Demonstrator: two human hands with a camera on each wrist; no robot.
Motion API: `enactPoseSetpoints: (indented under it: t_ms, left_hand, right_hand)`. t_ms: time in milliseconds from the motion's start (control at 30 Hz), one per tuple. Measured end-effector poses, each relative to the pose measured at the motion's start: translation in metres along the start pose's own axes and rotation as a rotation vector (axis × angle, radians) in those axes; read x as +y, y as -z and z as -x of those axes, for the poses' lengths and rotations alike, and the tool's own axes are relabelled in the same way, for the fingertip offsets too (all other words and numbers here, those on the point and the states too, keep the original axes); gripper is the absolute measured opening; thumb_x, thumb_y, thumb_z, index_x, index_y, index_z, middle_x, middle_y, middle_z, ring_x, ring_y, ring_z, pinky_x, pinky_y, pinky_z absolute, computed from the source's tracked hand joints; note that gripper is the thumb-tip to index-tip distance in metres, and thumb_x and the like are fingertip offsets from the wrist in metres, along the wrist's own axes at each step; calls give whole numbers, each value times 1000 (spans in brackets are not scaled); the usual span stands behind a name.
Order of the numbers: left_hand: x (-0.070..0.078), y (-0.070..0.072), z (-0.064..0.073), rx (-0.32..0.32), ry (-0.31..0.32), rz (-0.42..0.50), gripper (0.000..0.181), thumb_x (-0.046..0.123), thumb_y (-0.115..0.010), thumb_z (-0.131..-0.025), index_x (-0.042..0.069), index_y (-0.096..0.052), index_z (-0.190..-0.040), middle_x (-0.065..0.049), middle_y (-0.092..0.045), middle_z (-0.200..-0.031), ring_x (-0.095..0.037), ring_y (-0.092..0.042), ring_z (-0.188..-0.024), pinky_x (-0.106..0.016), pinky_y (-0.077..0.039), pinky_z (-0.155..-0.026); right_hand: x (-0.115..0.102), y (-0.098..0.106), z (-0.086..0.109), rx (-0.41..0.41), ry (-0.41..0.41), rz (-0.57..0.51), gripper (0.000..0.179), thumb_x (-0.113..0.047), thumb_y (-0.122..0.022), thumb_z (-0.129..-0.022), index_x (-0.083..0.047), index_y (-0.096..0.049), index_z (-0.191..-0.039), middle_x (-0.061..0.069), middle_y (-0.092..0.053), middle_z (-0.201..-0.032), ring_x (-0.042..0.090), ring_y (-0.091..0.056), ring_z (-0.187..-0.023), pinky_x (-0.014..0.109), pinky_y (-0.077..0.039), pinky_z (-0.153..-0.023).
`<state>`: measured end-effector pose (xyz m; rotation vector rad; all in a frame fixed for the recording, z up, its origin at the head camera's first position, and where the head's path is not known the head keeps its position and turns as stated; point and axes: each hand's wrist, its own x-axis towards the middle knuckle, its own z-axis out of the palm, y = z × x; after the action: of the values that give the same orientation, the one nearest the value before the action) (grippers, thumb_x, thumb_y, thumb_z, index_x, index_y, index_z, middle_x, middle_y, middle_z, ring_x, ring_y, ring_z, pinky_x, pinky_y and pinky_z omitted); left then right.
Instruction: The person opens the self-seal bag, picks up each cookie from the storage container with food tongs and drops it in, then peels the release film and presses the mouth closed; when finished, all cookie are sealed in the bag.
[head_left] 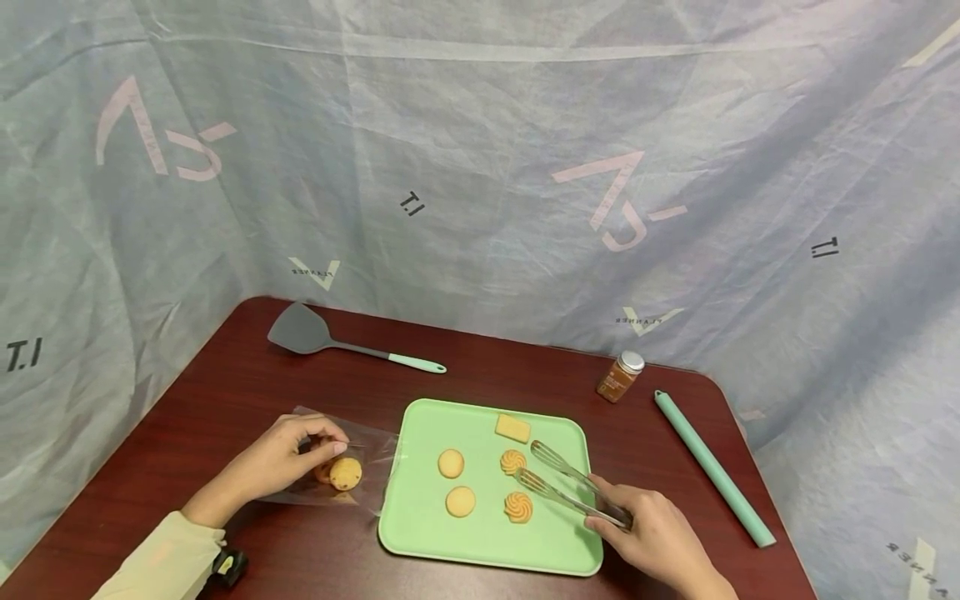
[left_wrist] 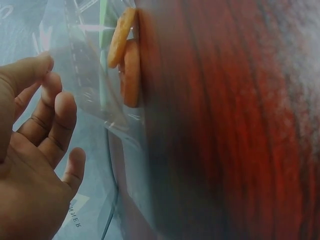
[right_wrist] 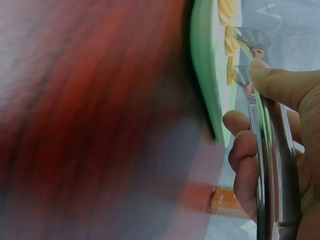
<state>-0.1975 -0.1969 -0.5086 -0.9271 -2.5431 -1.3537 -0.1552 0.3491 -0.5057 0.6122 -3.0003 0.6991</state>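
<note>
My left hand (head_left: 294,454) pinches the film of a clear plastic bag (head_left: 375,446) between thumb and forefinger. Inside the bag lie a round speckled cookie (head_left: 346,473) and another, partly covered by the hand; in the left wrist view two cookies (left_wrist: 131,75) lean together. Metal tongs (head_left: 573,487) are gripped in my right hand (head_left: 648,529), their slotted ends spread apart over the light green tray (head_left: 487,542). One tong end is close to a swirl cookie (head_left: 513,462). A second swirl cookie (head_left: 518,507), two round cookies (head_left: 460,502) and a rectangular biscuit (head_left: 513,427) lie on the tray.
A grey spatula (head_left: 300,330) with a mint handle lies at the back left of the dark red table (head_left: 487,346). Behind the tray's right side is a spice jar (head_left: 621,377) with a silver lid. A mint-green rod (head_left: 712,468) lies along the right edge. Grey cloth hangs behind.
</note>
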Motion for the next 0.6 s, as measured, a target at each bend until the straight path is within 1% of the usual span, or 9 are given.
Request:
enactPoseSetpoints:
  t_ms: [67,100,133,300,500,600]
  left_hand:
    - [0,0,0,-1,-2,-2,11,10,-73,-95,20,-73,-100,5,-65,-82,-7,-55,-70,-28,-47,-60]
    - [0,0,0,-1,-5,-3,11,10,-73,-95,19,-73,-100,5,-65,-82,-7,-55,-70,-28,-47,-60]
    - [0,0,0,-1,-5,-3,10,10,-73,-95,19,-74,-100,5,-65,-82,-7,-55,-70,-28,-47,-59]
    - [0,1,0,8,-18,-11,10,8,-73,-95,17,-74,-99,6,-66,-84,-7,-56,-72,-28,-48,-61]
    - [1,1,0,17,-13,-14,14,8,-73,-94,21,-73,-98,8,-67,-85,-8,-56,-74,-29,-49,-62]
    - [0,1,0,16,-3,-21,15,9,-73,-95,23,-73,-98,9,-67,-85,-8,-56,-75,-29,-49,-63]
  right_hand:
    - [-2,0,-4,21,29,23,54,-53,-76,-88,-29,-67,-135,-23,-46,-63,-3,-36,-53,22,-31,-48]
    - [-2,1,-5,21,37,33,54,-53,-76,-88,-29,-67,-135,-21,-43,-61,-3,-35,-52,22,-31,-47]
    - [-3,2,-7,21,47,40,54,-52,-76,-88,-28,-67,-135,-22,-43,-62,-3,-36,-53,22,-31,-47]
    - [-7,4,-12,13,72,49,53,-50,-76,-90,-25,-67,-135,-28,-52,-72,-5,-45,-59,23,-36,-51]
    - [-10,4,-17,15,88,72,52,-47,-79,-88,-23,-69,-133,-29,-52,-75,-4,-47,-60,23,-37,-50]
    - [-10,3,-18,18,91,70,51,-45,-80,-87,-23,-69,-132,-30,-56,-80,-5,-49,-63,23,-38,-51]
